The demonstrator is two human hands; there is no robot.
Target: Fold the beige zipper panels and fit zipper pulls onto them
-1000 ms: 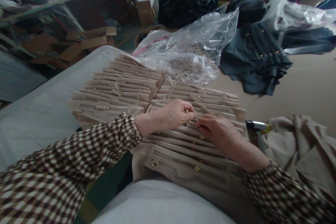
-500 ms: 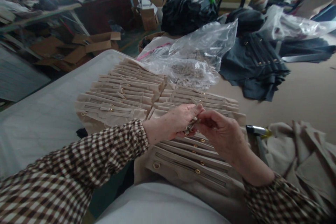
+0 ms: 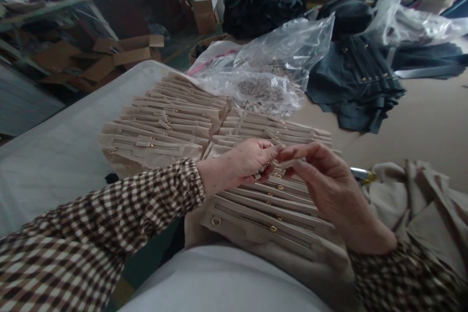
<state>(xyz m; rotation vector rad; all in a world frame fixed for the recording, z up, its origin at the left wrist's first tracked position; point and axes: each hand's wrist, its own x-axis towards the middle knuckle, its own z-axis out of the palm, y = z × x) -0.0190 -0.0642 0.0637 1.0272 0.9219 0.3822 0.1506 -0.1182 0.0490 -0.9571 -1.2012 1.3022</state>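
Both hands meet just above the nearer row of beige fabric panels with brass-toned zips (image 3: 263, 214), which lie overlapped like roof tiles on the desk (image 3: 431, 122). The right hand (image 3: 329, 180) pinches a small beige fabric tab (image 3: 292, 161) between thumb and forefinger, while its other fingers are loosely bent. The left hand (image 3: 241, 163) is clenched, and its thumb and forefinger close on the tab's left end, touching the right hand's fingertips. A bit of metal shows under the left hand's curled fingers, too small to make out. Both arms wear brown-and-white checked sleeves (image 3: 109, 224).

A second row of the same beige panels (image 3: 164, 122) lies just to the left, resting on a white padded cover (image 3: 54, 165). Beyond the rows sits a clear plastic bag (image 3: 278, 58) with a heap of small beige pieces (image 3: 259, 91) inside. To its right lies a stack of dark navy panels (image 3: 354, 78) with gold fittings. A yellow-and-silver lighter (image 3: 362, 174) lies just behind the right hand, beside a crumpled heap of beige cloth (image 3: 420, 204). Brown cardboard boxes (image 3: 124, 51) stand on the floor at the far left.
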